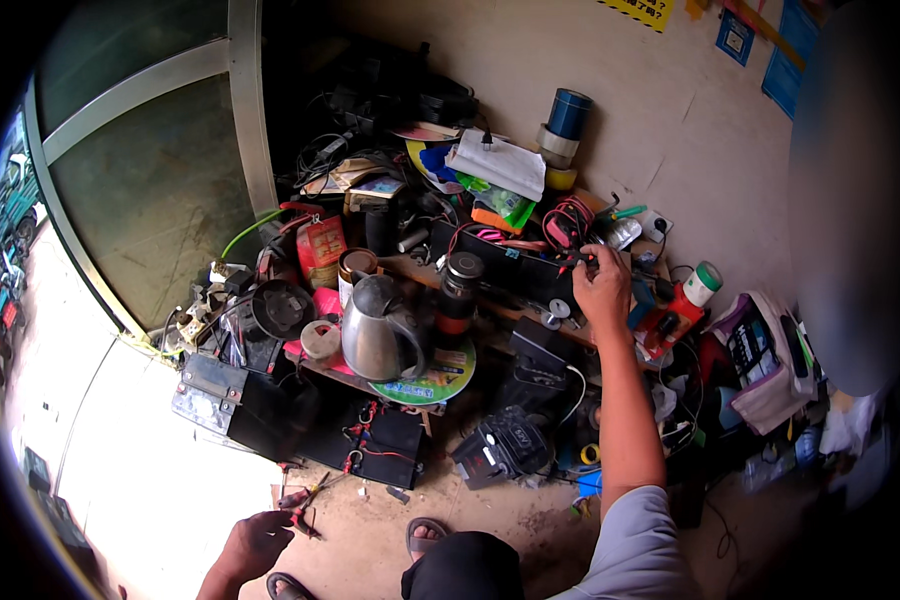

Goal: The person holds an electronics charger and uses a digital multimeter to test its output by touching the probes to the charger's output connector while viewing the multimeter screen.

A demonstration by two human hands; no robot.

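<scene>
My right hand (602, 285) reaches over the cluttered bench with thumb and fingers closed on a small red-and-black piece (574, 262), too small to name. Beyond it lies a coil of red leads (570, 218). Low on the left, my left hand (257, 543) is closed at the handle end of red-handled pliers (298, 512), their jaws pointing up and away. Black batteries (392, 445) with red wires stand on the floor beyond that hand. A metal kettle (372, 328) and a dark-lidded jar (460, 285) stand on the bench between my hands.
A black battery case (505, 447) sits on the floor below the bench. At the left are a grey battery (210, 390) and a glass door (160, 180). Tape rolls (558, 145) are stacked against the wall. To the right are a red tool (670, 325) and a fabric bag (767, 360).
</scene>
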